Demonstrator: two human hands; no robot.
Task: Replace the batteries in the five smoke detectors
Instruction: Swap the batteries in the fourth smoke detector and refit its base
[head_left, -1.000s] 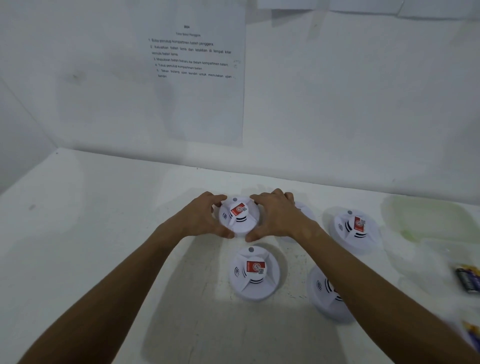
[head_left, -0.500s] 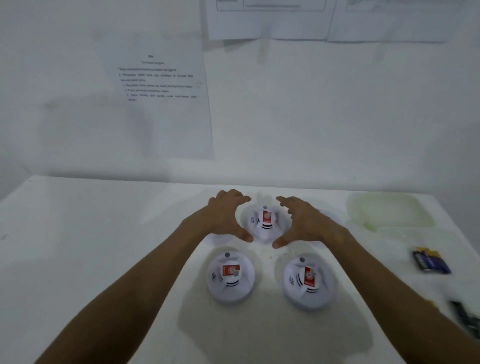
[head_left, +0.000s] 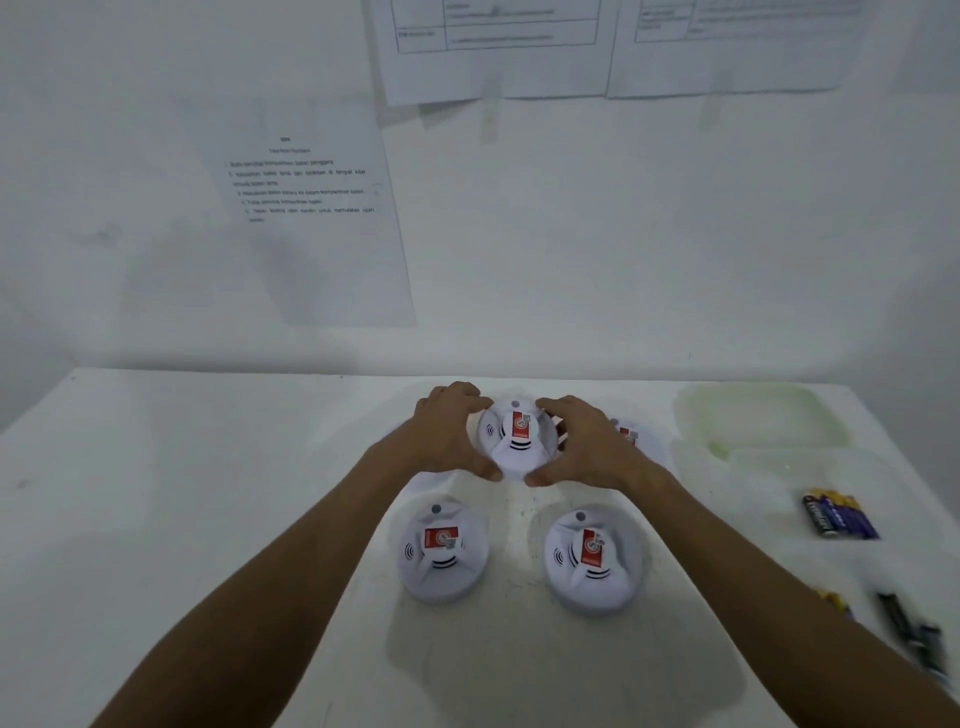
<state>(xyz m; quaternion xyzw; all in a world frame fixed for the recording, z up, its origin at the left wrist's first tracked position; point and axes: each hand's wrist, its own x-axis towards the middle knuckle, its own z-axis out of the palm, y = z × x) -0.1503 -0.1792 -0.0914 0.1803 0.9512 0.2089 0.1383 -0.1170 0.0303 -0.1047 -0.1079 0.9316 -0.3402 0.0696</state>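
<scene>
On the white table, my left grip and right grip flank the round white smoke detector at the back. Two more round white detectors sit nearer me, one left, one right. A pale translucent plastic container lies far right, with a blue-and-yellow battery pack before it.

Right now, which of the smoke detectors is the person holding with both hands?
The far middle detector: the left hand and right hand curl round its rim. The near left detector and near right detector lie untouched.
</scene>
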